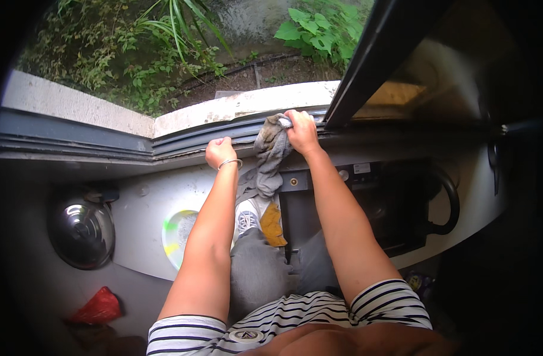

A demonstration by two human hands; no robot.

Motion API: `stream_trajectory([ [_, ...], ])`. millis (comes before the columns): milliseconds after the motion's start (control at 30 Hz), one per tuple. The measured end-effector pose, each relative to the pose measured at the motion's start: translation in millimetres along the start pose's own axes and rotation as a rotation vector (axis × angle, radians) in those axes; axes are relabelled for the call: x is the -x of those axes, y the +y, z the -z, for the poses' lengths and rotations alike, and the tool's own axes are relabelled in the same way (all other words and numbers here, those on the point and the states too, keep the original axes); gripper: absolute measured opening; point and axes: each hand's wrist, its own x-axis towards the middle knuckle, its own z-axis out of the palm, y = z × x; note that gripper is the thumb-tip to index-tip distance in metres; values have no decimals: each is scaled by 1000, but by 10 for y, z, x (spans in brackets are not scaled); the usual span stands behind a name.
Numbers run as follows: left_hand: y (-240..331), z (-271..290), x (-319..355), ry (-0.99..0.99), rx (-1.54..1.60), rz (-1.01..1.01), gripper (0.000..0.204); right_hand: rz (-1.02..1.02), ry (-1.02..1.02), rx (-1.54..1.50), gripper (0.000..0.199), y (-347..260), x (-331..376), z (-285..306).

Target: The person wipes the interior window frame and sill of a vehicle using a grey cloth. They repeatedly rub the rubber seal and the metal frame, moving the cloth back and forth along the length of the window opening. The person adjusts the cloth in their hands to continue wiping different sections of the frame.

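While the right hand (303, 132) has its fingers closed around the top of the grey rag (274, 151), the left hand (220, 152), to the rag's left, has its fingers curled into a fist; whether they pinch anything cannot be told. The rag hangs bunched from the right fingers, its top at the window track (194, 144) and its lower end over the table (135, 219). A bracelet (230, 162) circles the left wrist, between fist and rag. Just below the rag are a shoe (246, 218) and a yellow scrap (274, 226); the shoe and leg take up the space there. To the rag's right, the upright frame (366, 59) bounds the opening, and a black appliance (378, 204) sits lower on that side. To its lower left lies a basin (168, 243), partly covered by the left forearm; a round metal lid (81, 228) is farther left, and a red bag (98, 306) lower. Beyond the rag grow plants (129, 71), cut off at the top. The right palm is hidden, and the dark far right is hard to make out.
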Motion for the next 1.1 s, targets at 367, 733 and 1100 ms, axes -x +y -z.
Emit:
stream_trajectory([
  [367,659,335,-989,-199,239,-871,23,-7,-4,-21,23,17,-9,1],
  [733,150,238,55,-87,-385,-279,33,-11,-34,11,25,-6,4,59],
  [1100,64,100,59,-72,-232,12,24,-67,-43,17,26,23,12,49],
])
